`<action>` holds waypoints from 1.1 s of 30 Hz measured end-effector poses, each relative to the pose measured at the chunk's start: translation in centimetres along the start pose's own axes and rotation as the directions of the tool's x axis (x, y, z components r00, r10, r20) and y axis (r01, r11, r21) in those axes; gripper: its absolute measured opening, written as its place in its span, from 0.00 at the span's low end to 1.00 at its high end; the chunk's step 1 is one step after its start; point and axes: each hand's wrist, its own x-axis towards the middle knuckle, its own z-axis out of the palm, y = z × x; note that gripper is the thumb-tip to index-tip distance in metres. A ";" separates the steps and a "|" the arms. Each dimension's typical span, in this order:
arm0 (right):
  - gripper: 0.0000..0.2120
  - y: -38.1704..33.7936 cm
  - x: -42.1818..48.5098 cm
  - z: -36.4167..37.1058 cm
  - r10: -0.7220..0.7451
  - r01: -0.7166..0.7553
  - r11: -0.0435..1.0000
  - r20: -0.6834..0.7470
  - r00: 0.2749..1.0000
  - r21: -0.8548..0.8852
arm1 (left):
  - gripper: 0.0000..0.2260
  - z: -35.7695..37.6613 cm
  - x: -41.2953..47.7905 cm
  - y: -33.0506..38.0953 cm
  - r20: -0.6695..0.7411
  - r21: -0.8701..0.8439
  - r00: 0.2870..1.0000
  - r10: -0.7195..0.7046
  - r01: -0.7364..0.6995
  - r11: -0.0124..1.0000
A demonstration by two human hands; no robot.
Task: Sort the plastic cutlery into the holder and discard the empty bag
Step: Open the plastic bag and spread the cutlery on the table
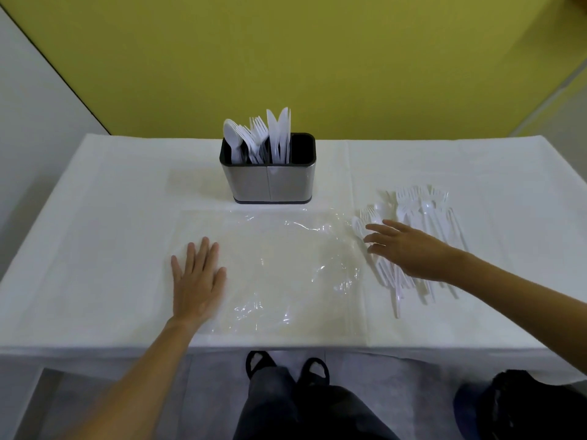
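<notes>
A steel cutlery holder [268, 181] with a black rim stands at the middle back of the table. White spoons, forks and knives stand in its left and middle sections; its right section looks empty. A clear empty plastic bag [279, 268] lies flat in front of it. My left hand [197, 281] rests flat, fingers straight, on the bag's left edge. A loose pile of white plastic cutlery [422, 217] lies to the right. My right hand [403, 246] is over the pile's left part with its fingers stretched out, holding nothing that I can see.
A white cloth covers the table [95, 233]. The yellow wall is close behind it. Below the front edge are the person's legs and dark shoes [286, 366]. A dark bag [521, 404] sits on the floor at the lower right.
</notes>
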 end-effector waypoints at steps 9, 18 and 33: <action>0.14 -6.3 2.3 1.7 0.645 -0.514 0.365 0.187 0.741 0.777 | 0.29 -0.2 -2.3 6.5 -0.123 -0.142 0.990 0.063 -0.081 0.987; 0.30 -7.7 5.3 2.9 0.728 -0.647 0.213 0.323 0.605 0.732 | 0.35 2.3 -4.1 6.8 0.007 -0.016 0.999 0.050 -0.050 0.999; 0.16 -7.4 7.2 2.9 0.689 -0.758 0.076 0.515 0.509 0.647 | 0.37 2.4 -4.0 6.8 0.006 0.011 0.998 0.058 -0.058 0.998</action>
